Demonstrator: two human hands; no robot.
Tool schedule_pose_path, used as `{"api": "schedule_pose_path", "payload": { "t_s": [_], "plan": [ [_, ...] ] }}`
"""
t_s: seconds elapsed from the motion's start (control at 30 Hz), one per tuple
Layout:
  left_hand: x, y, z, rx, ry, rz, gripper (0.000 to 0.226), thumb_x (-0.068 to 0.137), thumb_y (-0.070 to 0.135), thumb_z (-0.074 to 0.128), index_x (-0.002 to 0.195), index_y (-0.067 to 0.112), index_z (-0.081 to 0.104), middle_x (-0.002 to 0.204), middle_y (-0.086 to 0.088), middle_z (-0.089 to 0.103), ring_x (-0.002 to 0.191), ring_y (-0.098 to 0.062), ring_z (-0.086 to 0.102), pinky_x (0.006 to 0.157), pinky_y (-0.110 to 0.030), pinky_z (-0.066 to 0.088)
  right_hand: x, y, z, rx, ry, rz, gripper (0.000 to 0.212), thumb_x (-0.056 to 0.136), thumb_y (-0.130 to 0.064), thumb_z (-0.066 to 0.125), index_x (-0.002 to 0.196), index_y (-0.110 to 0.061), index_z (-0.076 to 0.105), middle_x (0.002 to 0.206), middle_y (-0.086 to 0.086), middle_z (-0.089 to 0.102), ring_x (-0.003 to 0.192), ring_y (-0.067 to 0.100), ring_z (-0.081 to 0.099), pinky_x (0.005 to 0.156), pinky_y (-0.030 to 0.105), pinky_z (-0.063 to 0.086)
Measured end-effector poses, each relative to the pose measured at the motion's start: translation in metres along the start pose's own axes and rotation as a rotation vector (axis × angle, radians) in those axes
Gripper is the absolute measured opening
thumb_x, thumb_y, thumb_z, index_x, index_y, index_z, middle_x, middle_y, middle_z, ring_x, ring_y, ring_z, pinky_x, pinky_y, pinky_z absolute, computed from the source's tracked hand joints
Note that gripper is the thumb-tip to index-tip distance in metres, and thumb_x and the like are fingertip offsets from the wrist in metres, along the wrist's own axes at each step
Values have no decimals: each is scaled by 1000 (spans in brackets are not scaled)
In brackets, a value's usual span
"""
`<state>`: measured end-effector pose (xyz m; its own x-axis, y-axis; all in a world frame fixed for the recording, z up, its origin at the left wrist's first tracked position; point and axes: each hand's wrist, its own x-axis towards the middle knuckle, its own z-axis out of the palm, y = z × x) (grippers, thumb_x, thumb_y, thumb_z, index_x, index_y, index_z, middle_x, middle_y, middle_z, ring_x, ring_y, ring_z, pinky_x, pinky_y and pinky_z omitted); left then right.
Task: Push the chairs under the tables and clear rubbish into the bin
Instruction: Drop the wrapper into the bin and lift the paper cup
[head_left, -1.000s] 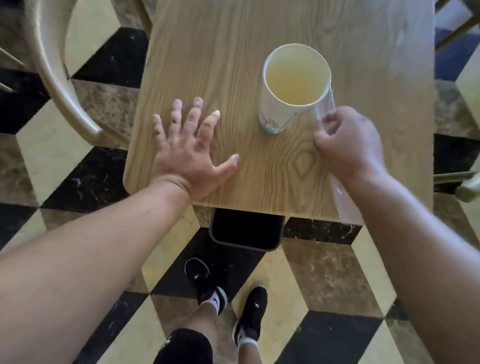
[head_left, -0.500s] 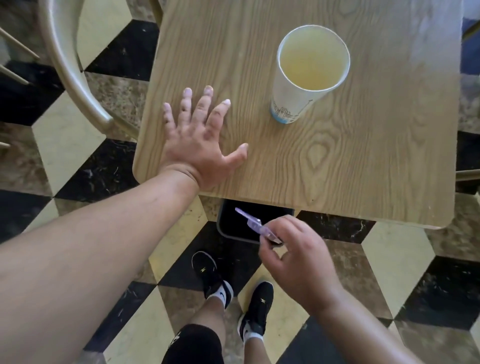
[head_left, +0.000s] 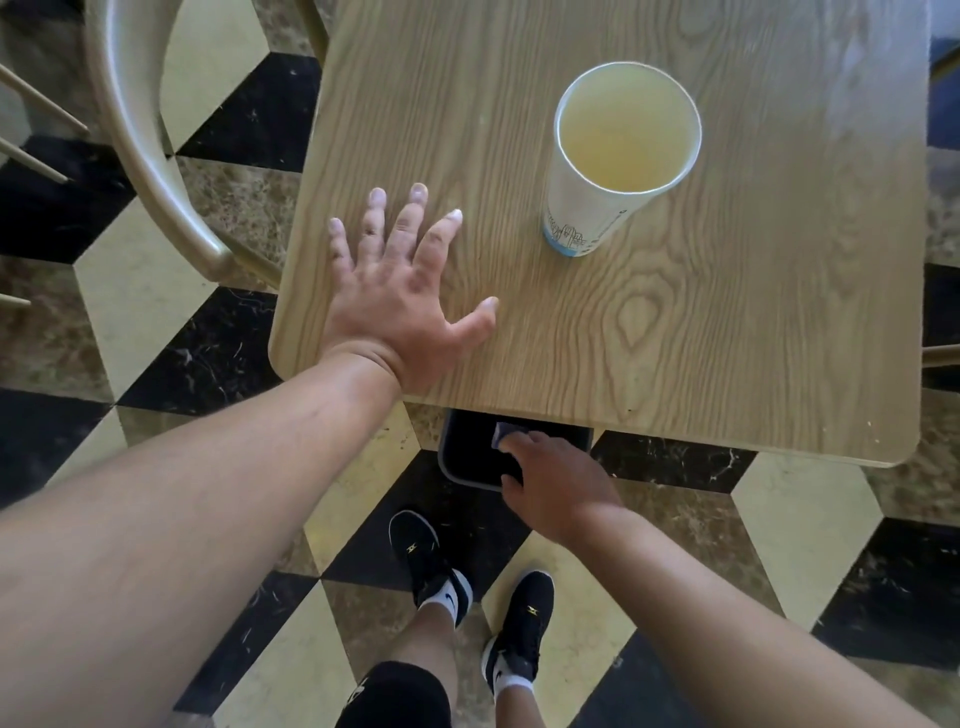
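Note:
My left hand (head_left: 400, 306) lies flat, fingers spread, on the near left corner of the wooden table (head_left: 753, 338). A white paper cup (head_left: 613, 161) stands upright on the table to the right of that hand. Below the table's front edge sits a black bin (head_left: 467, 457), half hidden under the tabletop. My right hand (head_left: 556, 483) hangs over the bin's opening, fingers pinched on a small purple-tinted plastic wrapper (head_left: 506, 434) whose tip shows just above the fingers.
A pale wooden chair (head_left: 140, 130) with a curved back stands off the table's left side, not tucked in. My two black shoes (head_left: 467, 587) stand on the black, yellow and brown tiled floor just in front of the bin.
My right hand took the clear wrapper from beside the cup, carried it down off the table edge and now holds it over the bin. My left hand stayed flat on the table.

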<state>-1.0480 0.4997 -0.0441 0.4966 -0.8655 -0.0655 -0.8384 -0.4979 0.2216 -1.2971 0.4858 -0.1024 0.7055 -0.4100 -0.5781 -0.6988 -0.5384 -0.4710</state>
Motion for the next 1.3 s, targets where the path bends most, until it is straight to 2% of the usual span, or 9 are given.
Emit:
{"api": "schedule_pose_path", "payload": {
  "t_s": [0.13,0.27,0.4,0.53,0.67,0.83,0.93,1.17,1.3],
  "plan": [
    [0,1,-2,-3,-10,0,90,88,83,38,161,33,25,176,-4,9,160,-31,-7,124,-65,-9,-37,-25,-39,83,73,-113,32,97,-48,49,114,-29,68,103,-11,71,93,12,67,72,34,56],
    [0,0,-2,-4,-10,2,90,87,83,39,161,32,26,176,-4,10,160,-32,-7,124,-65,-8,-60,-30,-93,314,213,-105,25,96,-53,53,104,-37,72,95,-25,72,92,-5,68,76,24,59],
    [0,0,-1,-10,-1,4,90,88,83,40,160,33,26,175,-4,10,160,-32,-7,124,-65,-8,-50,-21,-139,454,536,-118,11,96,-43,64,106,-40,67,101,-21,70,91,6,70,76,30,59],
    [0,-1,-1,-4,-2,6,90,87,83,39,160,33,26,175,-4,10,160,-32,-7,124,-65,-8,-13,-10,-163,576,750,-23,62,88,-45,81,140,-32,49,124,-10,62,106,10,64,89,41,58],
    [0,0,-1,-1,-6,4,90,88,84,38,161,33,25,176,-4,8,160,-31,-8,124,-65,-8,27,-16,-179,614,729,-10,96,75,-55,89,152,-39,32,146,-8,49,128,7,53,104,42,51],
    [0,0,-3,-3,-15,5,91,88,84,38,161,32,25,176,-4,8,160,-32,-8,123,-66,-8,53,-28,-187,681,752,-91,74,71,-51,91,131,-45,47,128,-19,61,117,1,59,99,38,54],
    [1,0,-4,1,-23,3,90,88,84,37,161,33,24,176,-4,7,160,-32,-8,123,-66,-7,52,-33,-183,637,708,-112,76,73,-49,91,137,-32,53,118,-27,66,111,0,63,93,28,54],
    [0,0,-5,6,-49,2,103,83,97,18,163,32,21,176,-4,5,160,-31,-10,123,-65,-9,-15,-36,-138,530,419,-161,69,76,-47,92,136,-30,62,124,-13,70,114,10,67,93,40,57],
    [1,-1,-2,6,-17,-2,92,87,85,37,161,33,25,176,-4,9,160,-32,-7,124,-65,-8,-61,-31,-114,470,361,-175,84,67,-58,88,141,-45,51,127,-22,63,118,6,62,95,36,54]
  ]
}}
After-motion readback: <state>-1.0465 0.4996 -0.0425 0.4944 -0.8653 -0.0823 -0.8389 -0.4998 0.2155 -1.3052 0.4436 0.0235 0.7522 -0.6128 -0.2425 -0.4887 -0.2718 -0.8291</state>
